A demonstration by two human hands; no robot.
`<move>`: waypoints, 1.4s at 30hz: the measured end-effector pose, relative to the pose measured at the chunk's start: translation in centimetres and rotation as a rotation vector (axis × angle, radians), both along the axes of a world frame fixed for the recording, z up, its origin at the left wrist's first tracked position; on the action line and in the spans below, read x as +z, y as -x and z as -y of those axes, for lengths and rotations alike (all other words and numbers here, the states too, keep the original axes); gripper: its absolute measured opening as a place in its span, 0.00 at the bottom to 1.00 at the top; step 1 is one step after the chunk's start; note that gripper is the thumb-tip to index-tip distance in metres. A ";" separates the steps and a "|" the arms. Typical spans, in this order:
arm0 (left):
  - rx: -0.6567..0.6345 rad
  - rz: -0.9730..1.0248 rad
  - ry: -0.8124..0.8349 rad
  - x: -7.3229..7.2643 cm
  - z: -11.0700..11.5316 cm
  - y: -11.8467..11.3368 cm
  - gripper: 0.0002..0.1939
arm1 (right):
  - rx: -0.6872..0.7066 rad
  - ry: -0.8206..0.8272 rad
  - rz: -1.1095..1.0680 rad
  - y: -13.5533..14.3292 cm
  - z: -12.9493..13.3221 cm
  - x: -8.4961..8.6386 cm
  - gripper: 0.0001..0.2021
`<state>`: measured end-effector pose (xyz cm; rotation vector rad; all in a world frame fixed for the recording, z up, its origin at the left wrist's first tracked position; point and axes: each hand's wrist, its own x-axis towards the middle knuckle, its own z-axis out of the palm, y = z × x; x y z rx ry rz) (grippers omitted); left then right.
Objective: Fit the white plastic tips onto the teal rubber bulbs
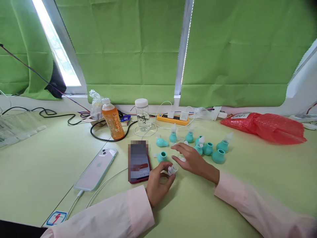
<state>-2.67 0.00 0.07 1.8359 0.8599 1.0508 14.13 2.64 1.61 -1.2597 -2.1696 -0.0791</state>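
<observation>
My left hand point(159, 185) is closed in a pinch on a small clear plastic nozzle piece point(172, 169), held just above the table. To its right, my right hand point(192, 160) has its fingers stretched apart, over a small whitish plastic piece point(182, 159) partly covered by it. Beyond my left fingertips stands an open-topped teal rubber bulb point(162, 157). Another teal bulb point(162, 142) lies on its side farther back. Several more bulbs are grouped behind and right of my right hand; some carry clear tips, such as this tipped bulb point(173, 136), while an untipped bulb point(218, 156) stands at the right.
A phone point(138, 168) with its screen lit and a pale phone point(96, 170) on a cable lie left. Behind are an orange drink bottle point(113, 120), a clear jar point(142, 117) and a yellow power strip point(172, 119). A red plastic bag point(264, 127) lies back right.
</observation>
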 end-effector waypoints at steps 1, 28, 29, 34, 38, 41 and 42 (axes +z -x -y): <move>0.011 0.029 -0.004 0.0 0.1 0.1 0.08 | -0.008 0.038 0.025 0.7 -0.7 0.3 0.17; 0.104 0.228 -0.092 -0.1 -0.1 0.7 0.07 | 0.061 0.285 -0.577 -0.7 4.1 -1.0 0.12; 0.092 0.231 -0.072 -0.1 -0.2 0.7 0.06 | 0.060 0.320 -0.623 -0.6 4.7 -1.3 0.12; 0.022 0.293 0.072 0.0 -0.4 0.5 0.05 | 0.008 0.356 -0.631 0.2 5.8 -2.3 0.15; -0.045 0.392 0.250 0.4 -0.1 0.4 0.10 | -0.041 0.308 -0.517 0.5 5.8 -2.2 0.15; -0.051 0.386 0.325 0.8 -0.3 0.4 0.14 | -0.046 0.275 -0.457 0.5 5.8 -2.0 0.12; -0.038 0.353 0.344 0.8 -0.4 0.4 0.16 | -0.042 0.253 -0.447 0.4 5.9 -1.9 0.11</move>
